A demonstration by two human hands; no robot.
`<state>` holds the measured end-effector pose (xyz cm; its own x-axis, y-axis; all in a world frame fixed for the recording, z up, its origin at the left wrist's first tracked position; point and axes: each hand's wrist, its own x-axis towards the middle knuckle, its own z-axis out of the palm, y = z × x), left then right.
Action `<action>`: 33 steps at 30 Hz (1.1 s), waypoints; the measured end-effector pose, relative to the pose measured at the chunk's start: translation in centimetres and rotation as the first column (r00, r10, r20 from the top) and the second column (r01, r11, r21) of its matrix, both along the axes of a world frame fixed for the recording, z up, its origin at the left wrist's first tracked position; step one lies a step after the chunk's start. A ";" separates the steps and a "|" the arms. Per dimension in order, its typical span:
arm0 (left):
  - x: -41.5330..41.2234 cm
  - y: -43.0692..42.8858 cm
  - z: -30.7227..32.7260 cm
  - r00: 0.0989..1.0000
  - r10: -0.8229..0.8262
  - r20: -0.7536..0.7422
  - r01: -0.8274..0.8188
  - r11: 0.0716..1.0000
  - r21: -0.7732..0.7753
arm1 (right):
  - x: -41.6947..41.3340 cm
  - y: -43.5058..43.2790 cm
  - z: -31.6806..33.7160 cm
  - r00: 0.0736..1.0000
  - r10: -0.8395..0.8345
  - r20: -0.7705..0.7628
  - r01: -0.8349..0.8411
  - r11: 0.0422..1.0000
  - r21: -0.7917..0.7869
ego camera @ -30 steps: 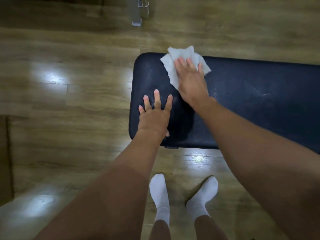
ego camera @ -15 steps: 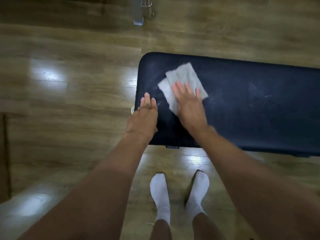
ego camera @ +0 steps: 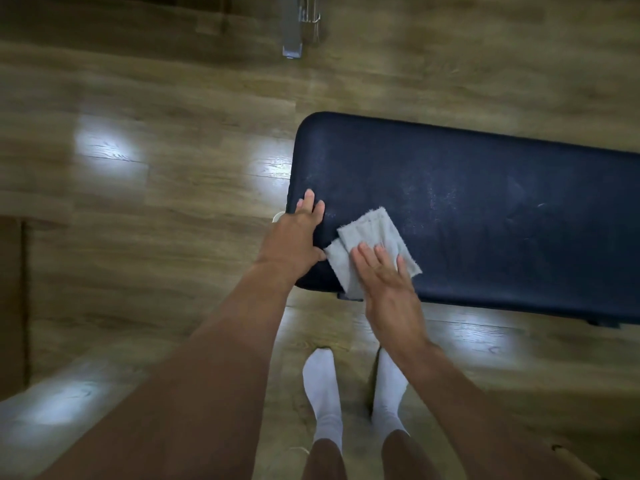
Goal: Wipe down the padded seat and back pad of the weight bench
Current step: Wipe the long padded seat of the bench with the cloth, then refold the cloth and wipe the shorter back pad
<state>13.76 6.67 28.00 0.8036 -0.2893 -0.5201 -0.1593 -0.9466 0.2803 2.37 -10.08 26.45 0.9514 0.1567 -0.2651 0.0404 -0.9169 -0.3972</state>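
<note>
The dark blue padded bench pad [ego camera: 478, 209] runs from the centre to the right edge, with faint pale streaks on its surface. A light grey cloth [ego camera: 367, 237] lies flat on the pad's near left corner. My right hand [ego camera: 384, 282] presses on the cloth with flat, spread fingers, its palm hanging over the pad's near edge. My left hand [ego camera: 294, 237] grips the pad's left end, fingers on top and thumb at the near corner, just left of the cloth.
Wooden plank floor [ego camera: 156, 188] surrounds the bench, with bright light reflections. My two feet in white socks [ego camera: 322, 386] stand close to the bench's near edge. A grey metal frame foot [ego camera: 294, 32] sits on the floor beyond the bench. Brown furniture edges the far left.
My right hand dragged the cloth from the pad's far edge toward me to the near edge. My left hand shifted from flat on the pad to gripping its left end.
</note>
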 end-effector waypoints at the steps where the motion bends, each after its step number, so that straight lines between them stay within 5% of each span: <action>1: -0.1 0.1 -0.3 1.000 0.017 0.000 -0.017 0.999 -0.030 | 1.9 0.0 -0.1 1.000 0.017 0.001 -0.017 1.000 0.004; 5: -0.2 1.0 -0.9 0.987 0.155 -0.026 -0.158 0.965 -0.207 | 15.1 1.4 -1.3 0.990 0.133 0.051 -0.118 0.966 -0.229; 11: 2.2 1.0 0.4 0.839 0.528 0.128 -0.456 0.813 -0.363 | 20.8 4.3 -0.5 0.989 0.080 0.121 -0.051 0.972 -0.229; 14: 2.8 0.6 1.2 0.918 0.304 0.253 -0.253 0.943 -0.217 | 15.4 5.0 -0.2 0.991 0.099 0.090 -0.098 0.995 -0.013; 17: 1.0 -0.2 2.0 0.973 0.098 0.208 -0.079 0.992 -0.095 | 10.3 5.6 0.0 0.984 0.171 0.055 -0.172 0.985 0.002; 25: -6.7 -5.3 3.2 0.998 -0.008 0.069 -0.001 0.992 0.128 | 2.8 0.4 -0.9 0.935 0.355 0.026 -0.353 0.934 -0.048; 33: -10.3 -22.2 2.2 0.998 -0.070 0.011 0.068 0.990 0.123 | -1.6 -16.5 -1.5 0.974 0.228 0.005 -0.228 0.974 0.007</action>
